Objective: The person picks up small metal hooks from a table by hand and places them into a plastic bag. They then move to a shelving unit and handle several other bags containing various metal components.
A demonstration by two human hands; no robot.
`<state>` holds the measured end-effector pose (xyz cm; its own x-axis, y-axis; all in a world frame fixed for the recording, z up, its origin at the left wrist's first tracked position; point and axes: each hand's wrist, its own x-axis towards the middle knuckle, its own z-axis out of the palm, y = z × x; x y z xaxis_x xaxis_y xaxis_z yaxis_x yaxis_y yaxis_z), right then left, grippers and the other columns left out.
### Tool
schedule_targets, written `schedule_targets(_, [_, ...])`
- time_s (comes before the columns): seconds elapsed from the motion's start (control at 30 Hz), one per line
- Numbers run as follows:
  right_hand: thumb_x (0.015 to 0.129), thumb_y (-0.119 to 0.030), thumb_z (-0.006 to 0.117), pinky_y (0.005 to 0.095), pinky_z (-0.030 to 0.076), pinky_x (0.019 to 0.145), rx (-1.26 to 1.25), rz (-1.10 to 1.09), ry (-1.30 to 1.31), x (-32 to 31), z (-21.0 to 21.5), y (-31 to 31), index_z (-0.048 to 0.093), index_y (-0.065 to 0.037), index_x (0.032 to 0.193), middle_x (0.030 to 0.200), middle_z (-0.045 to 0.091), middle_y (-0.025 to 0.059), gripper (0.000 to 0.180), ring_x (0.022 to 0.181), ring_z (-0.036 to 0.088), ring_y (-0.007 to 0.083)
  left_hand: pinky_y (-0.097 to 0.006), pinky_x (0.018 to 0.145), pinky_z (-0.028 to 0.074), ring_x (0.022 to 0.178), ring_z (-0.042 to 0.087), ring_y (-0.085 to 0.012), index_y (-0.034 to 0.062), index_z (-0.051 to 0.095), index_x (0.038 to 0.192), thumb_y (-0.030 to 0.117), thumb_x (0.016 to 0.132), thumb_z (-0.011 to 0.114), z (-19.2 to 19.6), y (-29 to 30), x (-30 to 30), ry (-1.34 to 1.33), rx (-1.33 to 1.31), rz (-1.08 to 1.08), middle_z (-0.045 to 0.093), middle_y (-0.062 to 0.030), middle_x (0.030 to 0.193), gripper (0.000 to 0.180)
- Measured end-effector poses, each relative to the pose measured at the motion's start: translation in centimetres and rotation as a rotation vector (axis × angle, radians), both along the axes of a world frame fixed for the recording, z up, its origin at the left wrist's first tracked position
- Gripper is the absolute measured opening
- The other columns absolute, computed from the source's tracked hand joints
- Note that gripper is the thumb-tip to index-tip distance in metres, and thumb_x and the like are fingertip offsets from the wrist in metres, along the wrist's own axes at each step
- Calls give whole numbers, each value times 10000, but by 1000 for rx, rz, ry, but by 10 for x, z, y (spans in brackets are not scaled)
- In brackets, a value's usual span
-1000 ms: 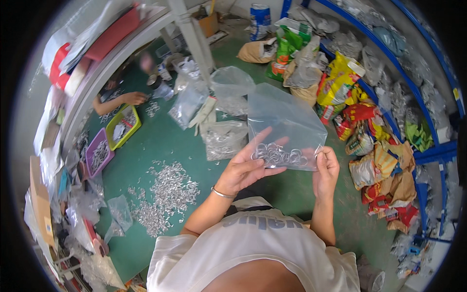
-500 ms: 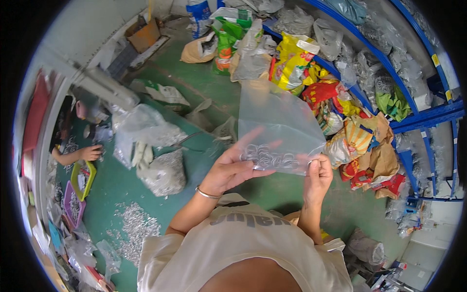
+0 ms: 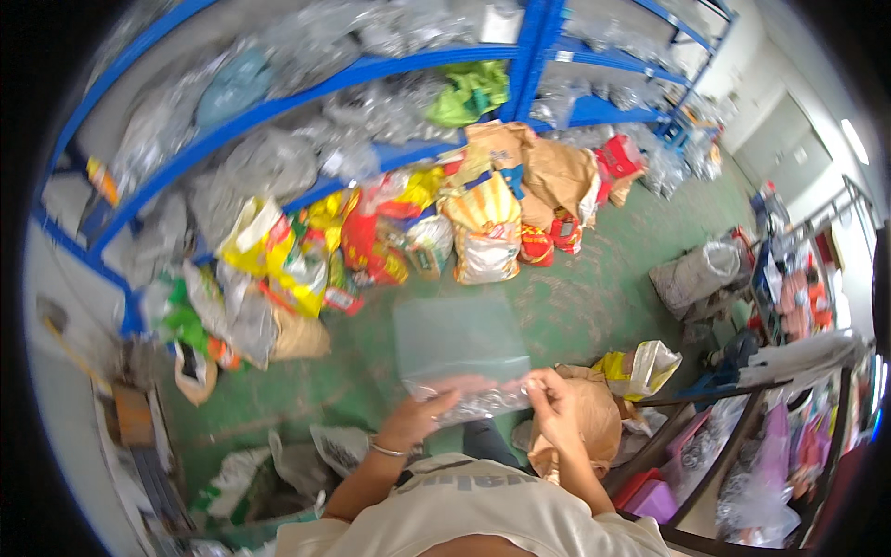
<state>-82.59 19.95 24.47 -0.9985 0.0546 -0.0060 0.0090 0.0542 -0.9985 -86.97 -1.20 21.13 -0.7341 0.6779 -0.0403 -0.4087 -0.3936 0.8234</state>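
A clear plastic bag (image 3: pixel 457 339) is spread out in front of me, with small shiny rings (image 3: pixel 481 406) gathered along its near edge. Blur keeps single rings from showing clearly. My left hand (image 3: pixel 415 423) is closed on the bag's near left side, thumb on top and fingers partly hidden under the plastic. At the near right corner, my right hand (image 3: pixel 551 401) pinches the bag between thumb and fingers. A metal bangle circles my left wrist.
Blue shelves (image 3: pixel 390 70) full of clear bags run across the far side. Printed sacks (image 3: pixel 487 237) stand along their foot. A brown paper sack (image 3: pixel 587 422) sits close beside my right forearm. To the right are a grey sack (image 3: pixel 696 277) and a dark-framed rack (image 3: pixel 733 455).
My body and view have turned right, so the shelves now lie ahead and the other person's hand is out of view. Both hands still hold the bag, now lower in view.
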Motion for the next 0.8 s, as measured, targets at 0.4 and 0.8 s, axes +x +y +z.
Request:
schedule_targets(0.4, [909, -155, 428, 254, 474, 546, -439, -662, -69, -127, -75, 251, 493, -24, 1024, 850, 616, 119, 187, 640, 586, 164, -364, 910, 418, 1085, 484, -212, 4, 368, 1258, 200, 934, 373, -64, 260, -217, -255, -15, 355, 486, -115, 1226, 379])
schedule_targets(0.8, [918, -210, 442, 245, 383, 484, -706, -159, -253, -314, -79, 422, 528, -13, 910, 577, 481, 30, 215, 525, 470, 129, -328, 882, 430, 1041, 522, -214, -30, 410, 1221, 126, 908, 423, -112, 422, -399, -136, -203, 909, 516, -145, 1171, 350])
